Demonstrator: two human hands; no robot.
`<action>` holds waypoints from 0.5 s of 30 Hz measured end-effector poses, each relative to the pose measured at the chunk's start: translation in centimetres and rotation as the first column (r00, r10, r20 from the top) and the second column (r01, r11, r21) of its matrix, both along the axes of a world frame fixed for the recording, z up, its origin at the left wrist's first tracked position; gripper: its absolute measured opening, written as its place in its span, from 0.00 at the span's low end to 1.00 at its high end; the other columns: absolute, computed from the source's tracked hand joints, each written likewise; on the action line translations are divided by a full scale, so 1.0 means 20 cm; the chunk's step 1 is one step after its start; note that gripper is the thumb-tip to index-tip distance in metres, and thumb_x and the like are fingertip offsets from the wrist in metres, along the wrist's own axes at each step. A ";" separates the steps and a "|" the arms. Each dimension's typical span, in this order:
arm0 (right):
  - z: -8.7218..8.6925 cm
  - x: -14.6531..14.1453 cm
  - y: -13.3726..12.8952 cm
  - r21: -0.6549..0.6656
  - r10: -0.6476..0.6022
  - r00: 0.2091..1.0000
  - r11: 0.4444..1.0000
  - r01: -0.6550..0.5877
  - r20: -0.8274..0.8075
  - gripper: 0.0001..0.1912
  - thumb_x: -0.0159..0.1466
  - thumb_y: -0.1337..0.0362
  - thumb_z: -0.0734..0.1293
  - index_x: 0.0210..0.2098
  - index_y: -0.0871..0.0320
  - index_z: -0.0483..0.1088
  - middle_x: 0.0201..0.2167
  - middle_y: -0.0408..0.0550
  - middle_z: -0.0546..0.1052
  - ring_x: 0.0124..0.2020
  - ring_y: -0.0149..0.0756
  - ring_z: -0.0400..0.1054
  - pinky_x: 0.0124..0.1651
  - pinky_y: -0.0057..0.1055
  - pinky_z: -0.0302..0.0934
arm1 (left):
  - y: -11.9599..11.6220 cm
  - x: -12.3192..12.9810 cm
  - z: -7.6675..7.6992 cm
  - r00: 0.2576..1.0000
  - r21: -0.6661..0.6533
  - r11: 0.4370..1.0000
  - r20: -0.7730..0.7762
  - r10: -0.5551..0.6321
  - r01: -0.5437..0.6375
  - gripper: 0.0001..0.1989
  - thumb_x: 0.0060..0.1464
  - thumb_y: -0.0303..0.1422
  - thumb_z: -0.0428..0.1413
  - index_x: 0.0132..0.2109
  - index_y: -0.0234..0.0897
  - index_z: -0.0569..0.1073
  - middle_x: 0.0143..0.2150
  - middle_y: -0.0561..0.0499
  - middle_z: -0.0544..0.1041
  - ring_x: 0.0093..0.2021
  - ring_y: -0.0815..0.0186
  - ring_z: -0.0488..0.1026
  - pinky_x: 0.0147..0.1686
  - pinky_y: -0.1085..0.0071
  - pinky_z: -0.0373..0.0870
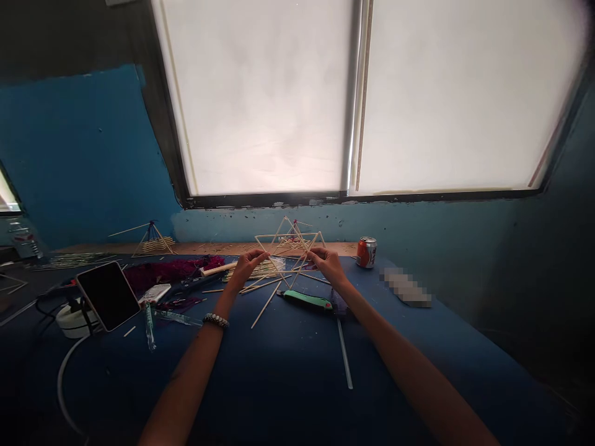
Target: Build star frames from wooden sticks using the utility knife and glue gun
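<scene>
A star-shaped frame of thin wooden sticks [286, 236] is held up above the blue table, between my two hands. My left hand [250, 265] pinches its left side with thumb and forefinger. On its right side, my right hand [326, 261] pinches the sticks near a crossing. Below the frame lie loose sticks [266, 303] and a green utility knife [307, 300]. A clear rod [344, 353] lies nearer to me, beside my right forearm. Behind the star, more stick pieces are partly hidden.
A phone or tablet [108, 295] leans on a white round object [77, 319] at left. Purple material [171, 277] and a stick structure [153, 240] lie behind it. A soda can [366, 253] stands at the back right, near a blurred item [406, 287].
</scene>
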State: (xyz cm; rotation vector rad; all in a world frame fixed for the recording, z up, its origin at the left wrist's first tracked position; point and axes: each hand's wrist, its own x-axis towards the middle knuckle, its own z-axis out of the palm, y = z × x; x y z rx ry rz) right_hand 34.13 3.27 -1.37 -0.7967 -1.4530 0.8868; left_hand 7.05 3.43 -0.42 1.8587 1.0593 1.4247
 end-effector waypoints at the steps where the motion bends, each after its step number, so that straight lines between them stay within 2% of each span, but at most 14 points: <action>1: 0.00 0.00 0.00 -0.003 -0.002 1.000 1.000 0.002 -0.004 0.25 0.53 0.43 0.74 0.37 0.59 0.76 0.37 0.55 0.83 0.33 0.41 0.77 0.34 0.36 0.73 | 0.00 0.00 0.00 1.000 0.006 1.000 -0.008 0.001 -0.001 0.21 0.52 0.53 0.61 0.37 0.39 0.80 0.41 0.45 0.81 0.42 0.59 0.74 0.43 0.66 0.68; 8: -0.02 -0.01 0.03 0.008 0.002 1.000 1.000 -0.002 -0.012 0.26 0.53 0.42 0.74 0.37 0.59 0.76 0.36 0.54 0.82 0.30 0.40 0.77 0.35 0.36 0.74 | -0.02 0.01 0.02 0.999 0.001 0.999 -0.019 0.047 -0.047 0.21 0.49 0.53 0.61 0.34 0.38 0.79 0.37 0.46 0.80 0.39 0.59 0.73 0.41 0.66 0.68; 15: -0.01 -0.01 0.02 0.015 0.001 1.000 1.000 -0.001 -0.010 0.25 0.54 0.42 0.73 0.36 0.59 0.76 0.35 0.53 0.82 0.29 0.38 0.76 0.34 0.34 0.72 | 0.00 0.00 0.00 0.999 -0.006 0.999 -0.008 0.048 -0.048 0.21 0.49 0.53 0.61 0.35 0.39 0.79 0.38 0.46 0.81 0.42 0.58 0.74 0.43 0.64 0.68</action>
